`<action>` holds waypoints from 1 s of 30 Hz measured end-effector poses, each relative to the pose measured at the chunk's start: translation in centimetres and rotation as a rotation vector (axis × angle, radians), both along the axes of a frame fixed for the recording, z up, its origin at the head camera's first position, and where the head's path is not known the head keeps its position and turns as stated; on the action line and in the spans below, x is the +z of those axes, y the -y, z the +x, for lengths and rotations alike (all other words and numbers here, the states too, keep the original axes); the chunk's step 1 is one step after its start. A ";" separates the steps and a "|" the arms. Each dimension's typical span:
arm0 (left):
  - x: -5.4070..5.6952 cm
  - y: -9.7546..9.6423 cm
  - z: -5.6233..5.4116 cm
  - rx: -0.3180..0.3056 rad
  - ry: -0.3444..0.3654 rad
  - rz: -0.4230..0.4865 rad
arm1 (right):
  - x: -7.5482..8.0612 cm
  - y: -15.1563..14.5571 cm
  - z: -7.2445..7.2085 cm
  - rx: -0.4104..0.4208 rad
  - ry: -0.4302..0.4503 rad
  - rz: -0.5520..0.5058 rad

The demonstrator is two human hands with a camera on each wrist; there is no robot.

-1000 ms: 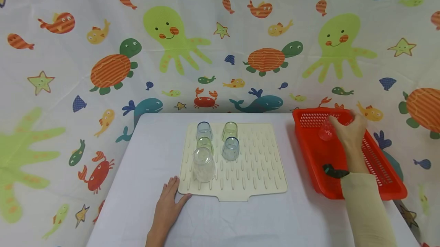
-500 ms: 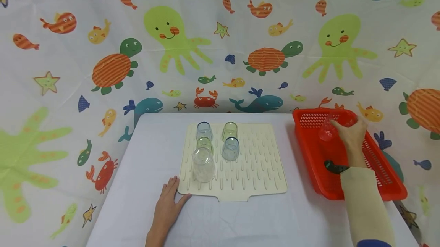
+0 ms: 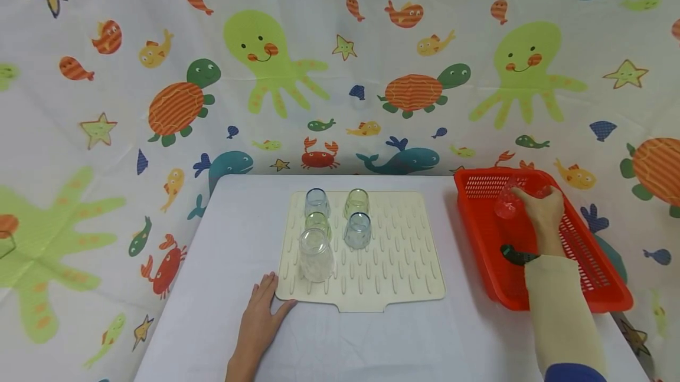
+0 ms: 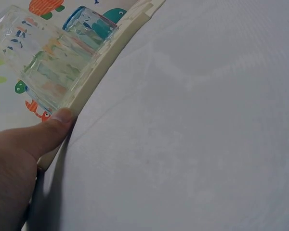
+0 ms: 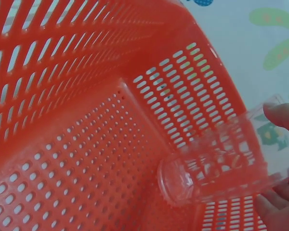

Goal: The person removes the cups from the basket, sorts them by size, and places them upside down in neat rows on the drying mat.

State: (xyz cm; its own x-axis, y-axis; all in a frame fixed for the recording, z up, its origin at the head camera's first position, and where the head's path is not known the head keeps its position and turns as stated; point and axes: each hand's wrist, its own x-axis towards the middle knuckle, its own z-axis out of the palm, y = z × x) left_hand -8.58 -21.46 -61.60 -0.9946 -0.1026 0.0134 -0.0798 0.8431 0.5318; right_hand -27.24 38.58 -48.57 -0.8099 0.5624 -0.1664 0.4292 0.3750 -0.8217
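Note:
Inside the red basket [image 3: 490, 273], my right hand [image 3: 546, 209] holds a large clear glass [image 3: 508, 202] near its rim end, the thumb on one side and fingers on the other. In the right wrist view the glass [image 5: 216, 166] leans, base low toward the basket floor. My left hand [image 3: 259, 314] rests at the near-left corner of the cream draining tray [image 3: 401, 252], thumb [image 4: 53, 126] against its front edge and fingers straight along its left side. Upside down on the tray's left half stand a tall clear glass [image 3: 316, 258] and several small tinted glasses, including a blue one [image 3: 358, 231].
A white cloth [image 3: 414, 340] covers the table. A curtain [image 3: 319, 81] printed with sea animals hangs behind and at the sides. The basket's perforated walls [image 5: 183, 91] rise around the right hand. A dark wrist device [image 3: 515, 255] sits over the basket.
My right hand, blurred a second ago, has moved slightly toward me and steadied on the glass, which stays in the basket. The left side of the curtain has shifted; the left hand is unchanged.

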 end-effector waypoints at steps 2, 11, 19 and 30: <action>0.0 -0.1 0.0 0.003 -0.005 0.000 | 0.0 -0.1 0.0 -0.001 0.008 -0.013; 0.0 -0.4 0.0 0.010 -0.017 0.007 | -0.1 -0.1 -0.2 -0.022 0.009 -0.015; 0.0 -0.6 0.0 0.012 -0.008 0.006 | 0.5 0.1 -0.3 -0.039 -0.006 -0.057; 0.0 -1.1 0.0 0.025 -0.050 -0.005 | 2.3 0.8 -0.8 -0.016 -0.196 -0.006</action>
State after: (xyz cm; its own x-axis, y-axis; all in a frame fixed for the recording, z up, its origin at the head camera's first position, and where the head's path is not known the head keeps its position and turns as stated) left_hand -8.62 -20.36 -61.57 -0.9898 -0.1270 0.0640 -0.0738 0.8436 0.5319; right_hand -28.01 37.81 -46.26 -0.8182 0.5749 -0.0103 0.2670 0.3640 -0.8923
